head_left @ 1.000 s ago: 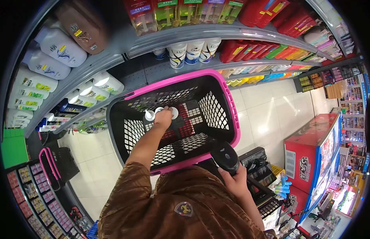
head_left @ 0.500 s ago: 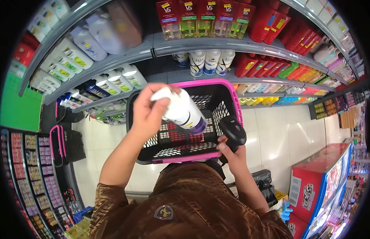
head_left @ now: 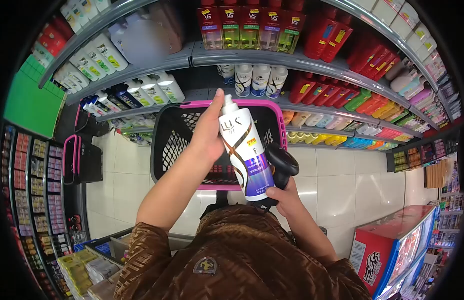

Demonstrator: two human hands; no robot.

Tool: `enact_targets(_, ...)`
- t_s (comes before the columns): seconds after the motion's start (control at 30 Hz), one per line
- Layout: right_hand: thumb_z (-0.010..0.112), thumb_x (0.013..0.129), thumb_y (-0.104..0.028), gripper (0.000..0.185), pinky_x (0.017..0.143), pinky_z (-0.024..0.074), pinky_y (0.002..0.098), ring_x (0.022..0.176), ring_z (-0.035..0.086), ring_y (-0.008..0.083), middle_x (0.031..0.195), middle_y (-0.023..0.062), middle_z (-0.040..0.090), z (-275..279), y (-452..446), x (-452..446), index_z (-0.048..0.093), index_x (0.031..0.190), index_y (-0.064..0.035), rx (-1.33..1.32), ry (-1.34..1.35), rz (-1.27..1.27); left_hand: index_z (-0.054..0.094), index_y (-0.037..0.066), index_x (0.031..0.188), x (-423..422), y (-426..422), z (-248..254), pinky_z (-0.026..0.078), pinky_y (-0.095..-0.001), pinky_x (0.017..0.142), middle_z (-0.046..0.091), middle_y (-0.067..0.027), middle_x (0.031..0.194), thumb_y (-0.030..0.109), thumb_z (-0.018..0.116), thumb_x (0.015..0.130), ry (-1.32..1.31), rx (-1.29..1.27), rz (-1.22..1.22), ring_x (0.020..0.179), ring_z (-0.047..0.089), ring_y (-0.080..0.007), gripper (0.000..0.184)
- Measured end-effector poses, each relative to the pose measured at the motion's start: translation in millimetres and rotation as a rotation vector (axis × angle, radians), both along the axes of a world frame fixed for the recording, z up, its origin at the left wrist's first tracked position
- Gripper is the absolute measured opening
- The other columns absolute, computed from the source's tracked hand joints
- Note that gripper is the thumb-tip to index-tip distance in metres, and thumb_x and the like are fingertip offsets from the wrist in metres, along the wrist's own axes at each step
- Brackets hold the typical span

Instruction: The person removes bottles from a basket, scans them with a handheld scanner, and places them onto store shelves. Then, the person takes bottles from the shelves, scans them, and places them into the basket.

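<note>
A white and purple LUX pump bottle (head_left: 248, 152) is tilted over the near side of the basket, its label facing up. My left hand (head_left: 210, 131) is closed around its upper part, next to the pump. In my right hand (head_left: 287, 197) is a black handheld scanner (head_left: 283, 161), its head just right of the bottle; the handle is mostly hidden. My right thumb touches the bottle's lower end. Beneath the bottle, in front of my body, stands a black shopping basket with a pink rim (head_left: 192, 104).
Shelves ahead hold white LUX bottles (head_left: 261, 81), red and clear VS bottles (head_left: 250, 27) and red bottles (head_left: 328, 37). Another pink-rimmed basket (head_left: 87, 160) stands left on the tiled floor (head_left: 337, 182). A red display freezer (head_left: 387, 250) is at the lower right.
The bottle has come nearer my body and turned from above the basket's middle, so its label now shows. Its lower end has reached my right hand.
</note>
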State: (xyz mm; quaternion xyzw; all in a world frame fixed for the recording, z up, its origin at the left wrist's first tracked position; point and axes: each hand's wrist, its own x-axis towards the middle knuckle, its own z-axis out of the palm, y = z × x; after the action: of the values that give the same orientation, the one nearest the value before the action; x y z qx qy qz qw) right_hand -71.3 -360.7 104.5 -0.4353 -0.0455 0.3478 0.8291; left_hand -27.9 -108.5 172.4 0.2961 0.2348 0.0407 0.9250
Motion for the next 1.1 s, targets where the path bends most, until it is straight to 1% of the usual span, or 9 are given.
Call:
enact_targets(0.13,0.086,0.074,-0.014,0.075,0.1,0.0512,0.0362,0.114,0.064,0.0191,0.122,0.0071,0.064,7,-21,-1,0.05,0.139,-0.0024,-0.106,-0.072,-0.093,0.045,0.008,0.146,-33,-59,-3,0.043,-0.048,0.111,0.059,-0.0129,0.138,0.062,0.04,0.104,-0.183,0.062,-0.092,0.129,0.056,-0.0271,0.068)
enact_targets(0.23,0.088,0.071,-0.009,0.079,0.096,0.0515,0.0325,0.11,0.063,0.0165,0.12,0.0068,0.064,20,-33,3,0.05,0.14,-0.0028,-0.287,-0.235,-0.171,0.043,0.012,0.151,-64,-111,-19,0.044,-0.0476,0.109,0.057,-0.0125,0.142,0.054,0.037,0.106,-0.1,0.396,-0.022,0.129,0.057,-0.0264,0.061)
enact_targets(0.37,0.092,0.072,-0.012,0.065,0.085,0.0563,0.0317,0.097,0.069,0.0145,0.109,0.0087,0.072,22,-40,-2,0.061,0.126,0.0024,-0.606,-0.733,-0.267,0.043,0.01,0.151,-71,-137,-28,0.047,-0.0472,0.107,0.058,-0.0141,0.141,0.057,0.037,0.105,-0.087,0.328,0.096,0.126,0.06,-0.0277,0.066)
enact_targets(0.43,0.095,0.07,-0.018,0.057,0.08,0.0563,0.0302,0.087,0.07,0.0131,0.098,0.0082,0.075,29,-48,-2,0.067,0.116,0.0021,-0.574,-0.693,-0.236,0.046,0.006,0.149,-58,-110,-39,0.049,-0.0473,0.104,0.061,-0.0157,0.137,0.064,0.038,0.102,-0.208,0.035,-0.15,0.12,0.063,-0.0302,0.074)
enact_targets(0.57,0.094,0.071,-0.021,0.058,0.078,0.0547,0.0286,0.087,0.07,0.0128,0.097,0.0085,0.075,64,-65,-1,0.067,0.116,0.0034,-0.498,-1.075,-0.114,0.047,0.005,0.146,-55,-72,-41,0.056,-0.0523,0.091,0.062,-0.0196,0.13,0.074,0.037,0.098,-0.36,-0.473,-0.351,0.11,0.067,-0.0337,0.085)
enact_targets(0.63,0.094,0.073,-0.026,0.063,0.08,0.0542,0.0296,0.09,0.07,0.0144,0.099,0.0095,0.074,72,-67,0,0.065,0.119,0.0044,-0.409,-0.65,0.036,0.047,0.005,0.146,-56,-58,-43,0.056,-0.0527,0.09,0.062,-0.0199,0.13,0.074,0.037,0.098,-0.373,-0.462,-0.359,0.109,0.067,-0.0338,0.085)
enact_targets(0.8,0.091,0.075,-0.038,0.069,0.083,0.0537,0.0326,0.093,0.07,0.021,0.1,0.013,0.071,95,-44,-5,0.063,0.122,0.0055,-0.328,-0.615,0.044,0.046,0.003,0.145,-59,-23,-52,0.057,-0.0524,0.091,0.06,-0.0209,0.131,0.068,0.039,0.1,-0.393,-0.378,-0.412,0.109,0.067,-0.0341,0.08)
enact_targets(0.87,0.09,0.075,-0.041,0.071,0.079,0.0552,0.0346,0.089,0.073,0.0282,0.097,0.0161,0.071,106,-29,-3,0.063,0.121,0.0054,-0.571,-0.974,0.186,0.045,0.002,0.146,-60,-14,-50,0.057,-0.0518,0.092,0.06,-0.0208,0.131,0.066,0.04,0.101,-0.328,-0.262,-0.421,0.11,0.067,-0.0338,0.078)
enact_targets(1.1,0.087,0.077,-0.047,0.068,0.067,0.0563,0.0393,0.074,0.072,0.0364,0.086,0.0186,0.07,115,35,-9,0.064,0.115,0.0045,-0.81,-1.13,0.224,0.045,0.003,0.147,-63,25,-60,0.055,-0.048,0.097,0.063,-0.02,0.13,0.061,0.041,0.103,-0.251,-0.037,-0.479,0.113,0.066,-0.0339,0.073)
